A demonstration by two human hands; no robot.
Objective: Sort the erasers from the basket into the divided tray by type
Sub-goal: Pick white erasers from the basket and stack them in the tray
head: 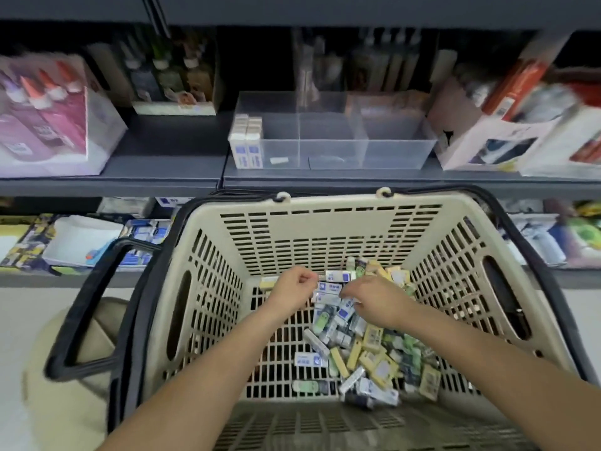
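In the head view, the beige basket occupies 6 o'clock with loose erasers heaped at its right, the left hand pinching a white-and-blue eraser, the right hand curled over the heap, its grasp indeterminate, and the clear divided tray on the shelf at 12 o'clock.

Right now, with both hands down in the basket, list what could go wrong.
1. The erasers lie in a mixed heap, so the left hand or right hand may gather the wrong type.
2. The basket floor is slotted; small pieces might snag or slip through.
3. The clear tray has see-through dividers, so an eraser could land in the wrong compartment.
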